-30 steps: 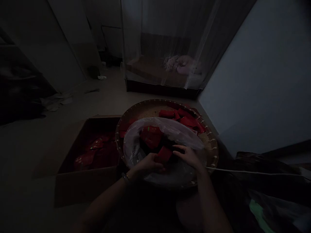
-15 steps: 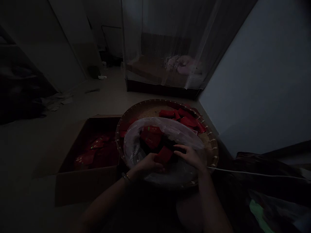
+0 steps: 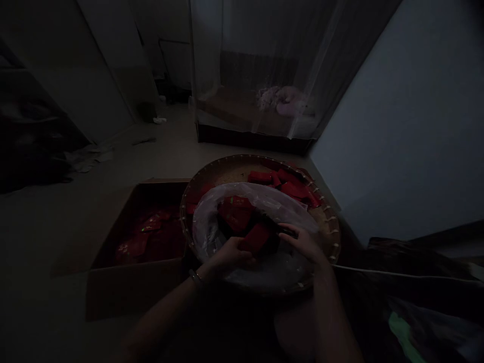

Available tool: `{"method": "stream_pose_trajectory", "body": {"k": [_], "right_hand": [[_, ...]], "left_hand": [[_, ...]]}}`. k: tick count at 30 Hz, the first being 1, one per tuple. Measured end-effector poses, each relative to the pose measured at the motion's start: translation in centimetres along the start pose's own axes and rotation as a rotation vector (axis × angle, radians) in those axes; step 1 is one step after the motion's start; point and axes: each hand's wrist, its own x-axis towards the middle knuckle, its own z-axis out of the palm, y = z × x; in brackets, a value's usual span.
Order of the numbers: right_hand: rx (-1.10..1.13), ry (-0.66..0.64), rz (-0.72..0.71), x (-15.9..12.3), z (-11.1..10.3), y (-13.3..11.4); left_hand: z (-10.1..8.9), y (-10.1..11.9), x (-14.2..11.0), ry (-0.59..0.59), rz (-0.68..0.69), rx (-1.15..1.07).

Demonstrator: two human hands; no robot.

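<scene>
"While the left hand (image 3: 230,252) has the small red packet (image 3: 257,238) pinched along its near left side, what is the right hand (image 3: 302,244) up to?"

"Its fingers are partly bent beside something dark, just right of the packet. I can't tell whether they grip it; the gloom swallows the detail."

"Has anything shifted?"

"Yes, the right hand sits a little farther out to the right than half a second ago, and more of the packet's red face shows. I'd judge that the left hand alone is steadying it now."

"And where is that packet, exactly?"

"Over the mouth of the pale plastic bag (image 3: 264,275), above its dark contents. Just beyond it, in the bag's opening, is a printed red pouch (image 3: 237,214)."

"Can you read the pouch?"

"No. There are gold marks and a small green patch, all too dim to make out, so no brand from me."

"Farther out?"

"The bag rests on a round woven tray (image 3: 335,229), with loose red packets (image 3: 295,189) towards the far right rim. Left of the tray stands an open cardboard box (image 3: 132,292) holding more red pouches (image 3: 132,247). Those carry pale print as well, equally unreadable."
</scene>
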Motion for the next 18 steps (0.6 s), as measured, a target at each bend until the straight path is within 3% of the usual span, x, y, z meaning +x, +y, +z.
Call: {"method": "stream_pose_trajectory", "body": {"k": [4,6,9,13,18], "right_hand": [[-0.122,0.001,0.014,0.0,0.1,1.4],[-0.220,-0.026,0.010,0.0,0.5,1.8],[-0.314,-0.015,0.008,-0.1,1.5,1.4],[-0.295,0.132,-0.070,0.1,3.1,-1.1],[-0.291,0.212,-0.302,0.9,5.4,-4.0]], "left_hand": [[-0.4,0.1,0.8,0.191,0.098,-0.079],[-0.7,0.1,1.0,0.230,0.124,-0.114],[-0.8,-0.1,1.0,0.177,0.109,-0.087],[-0.7,-0.4,0.5,0.064,0.106,-0.026],[-0.6,-0.1,-0.1,-0.073,0.047,0.032]]}}
